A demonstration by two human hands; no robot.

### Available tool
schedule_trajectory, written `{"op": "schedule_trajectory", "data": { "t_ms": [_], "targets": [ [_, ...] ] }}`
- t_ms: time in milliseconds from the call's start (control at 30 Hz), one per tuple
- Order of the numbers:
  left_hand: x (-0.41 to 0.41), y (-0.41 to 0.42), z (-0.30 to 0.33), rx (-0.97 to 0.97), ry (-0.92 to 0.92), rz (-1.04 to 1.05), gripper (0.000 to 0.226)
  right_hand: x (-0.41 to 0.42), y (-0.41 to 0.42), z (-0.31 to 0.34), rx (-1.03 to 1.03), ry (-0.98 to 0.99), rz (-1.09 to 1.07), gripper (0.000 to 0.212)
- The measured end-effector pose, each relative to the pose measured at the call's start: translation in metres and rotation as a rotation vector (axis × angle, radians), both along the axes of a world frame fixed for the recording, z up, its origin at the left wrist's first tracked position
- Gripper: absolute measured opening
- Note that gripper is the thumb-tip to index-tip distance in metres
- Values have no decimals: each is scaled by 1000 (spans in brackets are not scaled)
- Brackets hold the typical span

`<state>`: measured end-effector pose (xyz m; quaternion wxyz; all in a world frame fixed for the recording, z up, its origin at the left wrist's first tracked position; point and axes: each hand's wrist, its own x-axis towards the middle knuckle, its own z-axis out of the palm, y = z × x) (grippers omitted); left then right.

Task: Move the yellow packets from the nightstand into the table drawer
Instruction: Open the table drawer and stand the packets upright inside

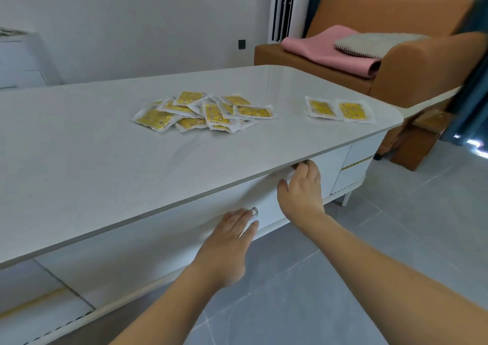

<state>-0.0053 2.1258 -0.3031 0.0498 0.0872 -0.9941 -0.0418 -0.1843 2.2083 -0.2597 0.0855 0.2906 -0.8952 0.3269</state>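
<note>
The right hand [303, 186] hooks its fingertips over the top edge of the drawer [184, 228] under the tabletop; the left hand [232, 236] lies with straight fingers against the drawer front by a small metal pull [254, 210], holding nothing. The drawer looks closed. Pull evenly with both hands, straight out. The packets [203, 112] lie heaped on the table [79, 146], two more [339, 109] apart near its right end.

Drawer front [169, 241] sits closed under the overhanging tabletop [105, 159]; both hands against it. Grey floor [343, 278] in front is open. Packet pile [203, 112] mid-table, bare surface all round it.
</note>
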Motion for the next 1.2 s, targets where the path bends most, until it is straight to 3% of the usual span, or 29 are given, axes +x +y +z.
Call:
{"op": "schedule_trajectory", "data": {
  "t_ms": [100,300,467,600,700,767,833,900,1000,1200],
  "targets": [
    [-11,5,16,151,-44,97,79,-2,0,1,45,45,-29,33],
    [-14,4,31,139,-121,121,73,-6,22,13,125,301,-31,26],
    [-8,24,65,132,-251,47,61,0,33,14,90,392,192,38],
    [0,30,94,74,81,20,32,7,37,27,100,251,279,31],
    [5,28,97,-144,299,8,39,7,44,43,162,139,308,26],
    [9,23,100,-156,185,157,24,6,48,56,272,64,303,28],
    [11,16,109,69,10,275,16,6,51,71,433,15,286,31],
    [4,10,120,249,-120,290,21,6,49,82,591,-15,278,36],
    [-8,14,139,355,-296,261,25,10,48,90,770,-88,263,40],
    [-14,35,157,646,-628,261,27,15,55,94,1042,-251,272,27]
  ]
}}
